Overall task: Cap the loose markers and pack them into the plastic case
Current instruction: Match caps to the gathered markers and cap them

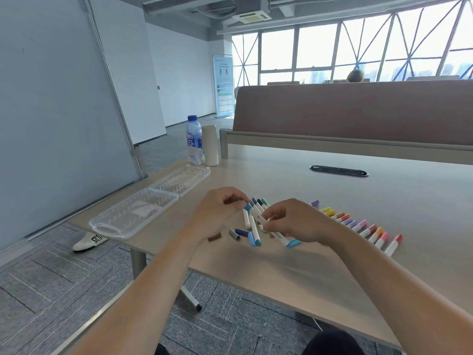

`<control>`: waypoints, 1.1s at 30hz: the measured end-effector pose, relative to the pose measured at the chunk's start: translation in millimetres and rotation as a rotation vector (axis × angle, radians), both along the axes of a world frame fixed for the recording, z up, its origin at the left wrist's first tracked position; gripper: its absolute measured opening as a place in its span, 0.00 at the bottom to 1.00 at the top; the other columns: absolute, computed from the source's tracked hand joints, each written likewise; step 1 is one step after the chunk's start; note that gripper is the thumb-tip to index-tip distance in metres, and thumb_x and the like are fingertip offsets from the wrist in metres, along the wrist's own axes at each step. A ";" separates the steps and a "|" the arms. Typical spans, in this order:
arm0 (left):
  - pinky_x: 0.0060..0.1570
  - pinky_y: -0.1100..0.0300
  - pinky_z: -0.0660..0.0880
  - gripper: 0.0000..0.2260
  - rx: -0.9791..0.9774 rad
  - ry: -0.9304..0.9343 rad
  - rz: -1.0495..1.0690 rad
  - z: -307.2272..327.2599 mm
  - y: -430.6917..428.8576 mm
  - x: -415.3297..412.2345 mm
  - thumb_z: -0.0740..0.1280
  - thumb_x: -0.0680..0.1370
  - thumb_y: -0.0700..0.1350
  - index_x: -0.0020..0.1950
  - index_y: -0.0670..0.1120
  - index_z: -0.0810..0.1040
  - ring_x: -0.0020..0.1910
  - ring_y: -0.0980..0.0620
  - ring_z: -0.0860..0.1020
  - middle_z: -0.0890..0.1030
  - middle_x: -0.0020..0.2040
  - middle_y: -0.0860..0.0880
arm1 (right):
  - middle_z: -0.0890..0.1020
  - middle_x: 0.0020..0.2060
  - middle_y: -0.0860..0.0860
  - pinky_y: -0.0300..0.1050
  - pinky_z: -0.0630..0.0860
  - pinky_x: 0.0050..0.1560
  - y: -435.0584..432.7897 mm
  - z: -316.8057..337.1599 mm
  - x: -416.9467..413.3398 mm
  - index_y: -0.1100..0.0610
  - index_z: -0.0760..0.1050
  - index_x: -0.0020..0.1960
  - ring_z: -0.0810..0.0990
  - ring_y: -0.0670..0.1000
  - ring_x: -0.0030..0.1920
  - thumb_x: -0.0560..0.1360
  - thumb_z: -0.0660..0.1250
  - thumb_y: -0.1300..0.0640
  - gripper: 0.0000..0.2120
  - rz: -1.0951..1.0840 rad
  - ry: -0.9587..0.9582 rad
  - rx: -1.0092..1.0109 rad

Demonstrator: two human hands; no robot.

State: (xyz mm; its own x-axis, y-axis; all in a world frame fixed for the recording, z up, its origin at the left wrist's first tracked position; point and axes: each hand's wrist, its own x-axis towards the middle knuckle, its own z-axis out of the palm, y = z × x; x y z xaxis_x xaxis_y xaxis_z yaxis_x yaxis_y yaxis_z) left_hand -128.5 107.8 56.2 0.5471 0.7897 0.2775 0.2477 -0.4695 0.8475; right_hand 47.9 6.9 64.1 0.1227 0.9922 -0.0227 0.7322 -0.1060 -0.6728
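A white-barrelled marker (256,213) with a blue cap (247,207) is held just right of the open, clear, ribbed plastic case (122,216). The left hand (217,216) pinches the cap and the right hand (297,221) grips the barrel. Farther right of the case, capped markers (358,224) lie in a row on the smooth pale table (332,196).

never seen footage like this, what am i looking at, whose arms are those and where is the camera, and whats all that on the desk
There is no machine here: it is a single picture from a wide-angle camera worn on a person's head, looking down at their own two bare arms. The left hand pinches the blue cap end of a white marker, and the right hand holds its barrel. On the table lie a row of capped markers to the right, a few loose caps and markers near the hands, and an open plastic case to the left. A water bottle and a beige tumbler stand behind the case.
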 end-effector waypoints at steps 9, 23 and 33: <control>0.38 0.59 0.75 0.06 -0.185 -0.295 0.028 -4.1 -2.0 10.5 0.66 0.80 0.38 0.53 0.46 0.81 0.36 0.52 0.76 0.83 0.40 0.47 | 0.82 0.34 0.48 0.38 0.70 0.35 0.5 -3.3 -2.9 0.55 0.84 0.52 0.71 0.45 0.32 0.81 0.64 0.57 0.10 0.095 0.442 0.010; 0.40 0.57 0.79 0.08 -0.249 -0.396 0.035 7.1 3.1 3.1 0.68 0.78 0.37 0.55 0.47 0.80 0.38 0.49 0.82 0.86 0.44 0.45 | 0.81 0.31 0.52 0.47 0.70 0.42 24.8 -8.9 -11.1 0.62 0.84 0.47 0.70 0.55 0.36 0.77 0.70 0.59 0.06 0.052 0.621 0.038; 0.40 0.57 0.79 0.09 -0.196 -0.338 0.012 2.5 6.9 -5.7 0.68 0.78 0.35 0.57 0.45 0.78 0.34 0.50 0.80 0.86 0.43 0.43 | 0.85 0.41 0.62 0.39 0.59 0.27 24.2 -10.2 -23.4 0.61 0.75 0.52 0.61 0.49 0.25 0.81 0.65 0.55 0.09 0.083 0.552 0.010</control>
State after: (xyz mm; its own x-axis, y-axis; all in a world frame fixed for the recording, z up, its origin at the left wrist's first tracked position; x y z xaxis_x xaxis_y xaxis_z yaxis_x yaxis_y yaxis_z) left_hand -134.1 114.7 58.7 0.4406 0.8516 0.2841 -0.0562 -0.2896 0.9555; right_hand 24.5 31.0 53.9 0.0170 0.9985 -0.0521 0.2761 -0.0548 -0.9596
